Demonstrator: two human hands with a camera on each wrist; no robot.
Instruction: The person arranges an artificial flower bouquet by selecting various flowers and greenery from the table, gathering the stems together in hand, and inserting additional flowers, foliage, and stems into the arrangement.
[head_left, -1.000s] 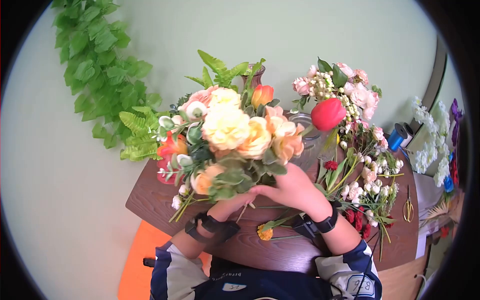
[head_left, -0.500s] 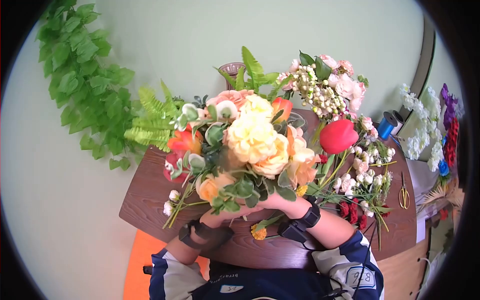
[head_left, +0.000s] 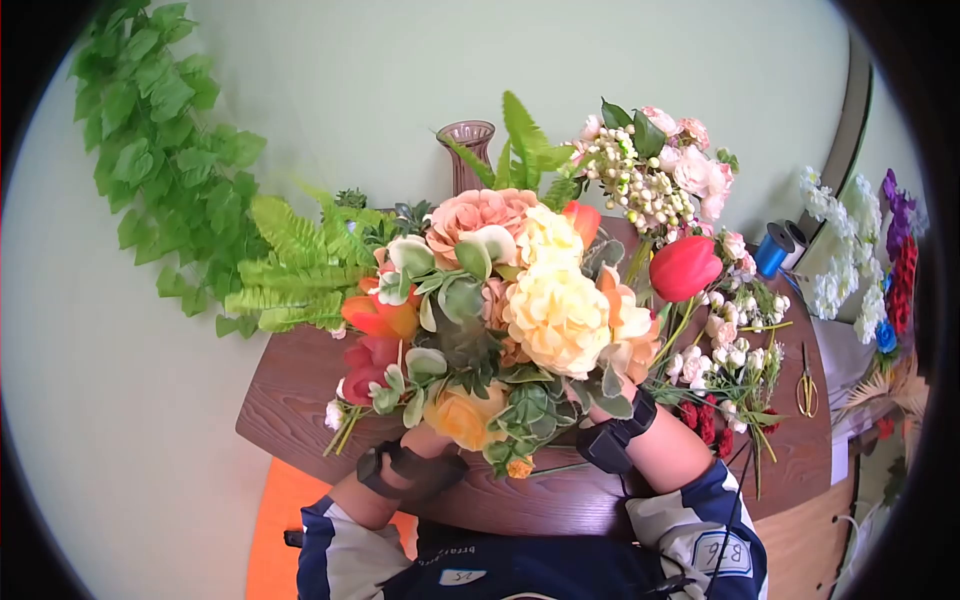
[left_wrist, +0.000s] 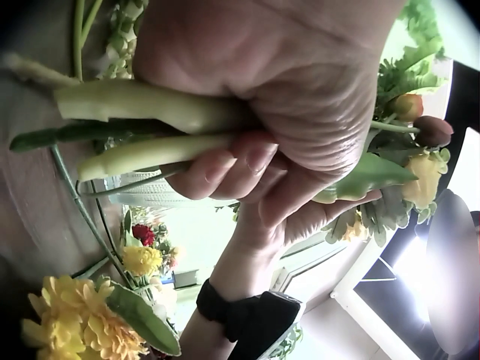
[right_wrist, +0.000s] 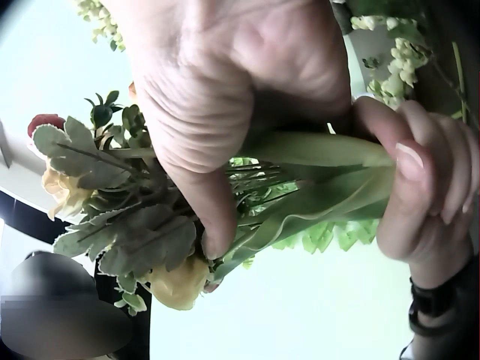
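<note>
A large bouquet of artificial flowers point(head_left: 555, 310), with cream and peach blooms, a red tulip point(head_left: 685, 268) and fern fronds point(head_left: 300, 270), fans out in front of the body. Its heads face up towards the head camera and cover most of both hands there. In the left wrist view my left hand point(left_wrist: 277, 90) grips the thick green stems point(left_wrist: 142, 105), whose cut ends poke out past it. My right hand point(right_wrist: 225, 82) holds the bouquet higher up, its thumb laid across the stems under the leaves; its other fingers are largely hidden behind.
On the brown table point(head_left: 300, 390), white and pink sprays point(head_left: 740, 370), dark red flowers point(head_left: 705, 425) and gold-handled scissors point(head_left: 807, 390) lie at the right. A ribbed vase point(head_left: 468, 155) stands at the back. Ribbon spools point(head_left: 775, 250) sit at the right edge; an ivy garland point(head_left: 160, 150) hangs on the left wall.
The bouquet has shifted right and tipped towards the body, so its flower heads face the camera more. Both hands went with it and are now mostly covered. More of the vase shows.
</note>
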